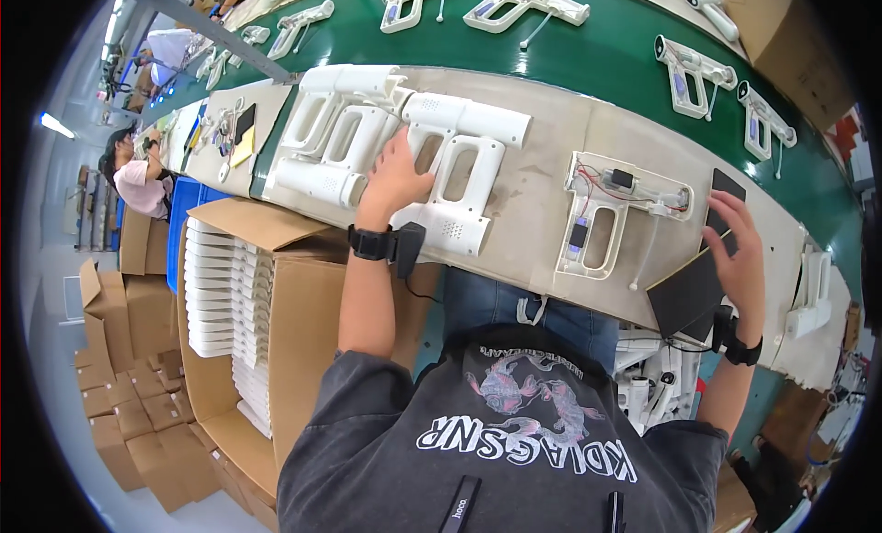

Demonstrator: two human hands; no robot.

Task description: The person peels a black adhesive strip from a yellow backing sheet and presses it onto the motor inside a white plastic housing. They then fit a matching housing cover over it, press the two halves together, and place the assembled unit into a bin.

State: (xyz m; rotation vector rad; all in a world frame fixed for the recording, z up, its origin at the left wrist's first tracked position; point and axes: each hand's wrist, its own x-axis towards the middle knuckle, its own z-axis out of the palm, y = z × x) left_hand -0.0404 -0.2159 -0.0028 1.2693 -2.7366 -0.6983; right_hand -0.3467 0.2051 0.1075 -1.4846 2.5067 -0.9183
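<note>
- Far left: one person [138, 179] in a pink top sat at the same long bench; stacked cardboard boxes [124, 386] stood on the floor beside them.
- One open carton [294, 340] stood at the worker's left, packed with rows of white plastic shells [225, 294]; too many to count.
- On the beige bench top [542, 175], five or so white handle-shaped shells [367, 133] lay in a close cluster, touching one another.
- Left hand [397, 176] lay flat, fingers spread, pressing on the nearest shell [459, 188]; not clamped around it. A black watch sat on that wrist.
- One opened shell [616, 211] with red and black wires showing lay alone on the bench between the two hands.
- Right hand [740, 248] rested with loosely open fingers on a pile of dark flat sheets [694, 289] at the bench edge; grip on a sheet could not be told.
- Behind the bench ran a green conveyor belt [597, 51] carrying at least seven white assembled units [694, 73], well apart.
</note>
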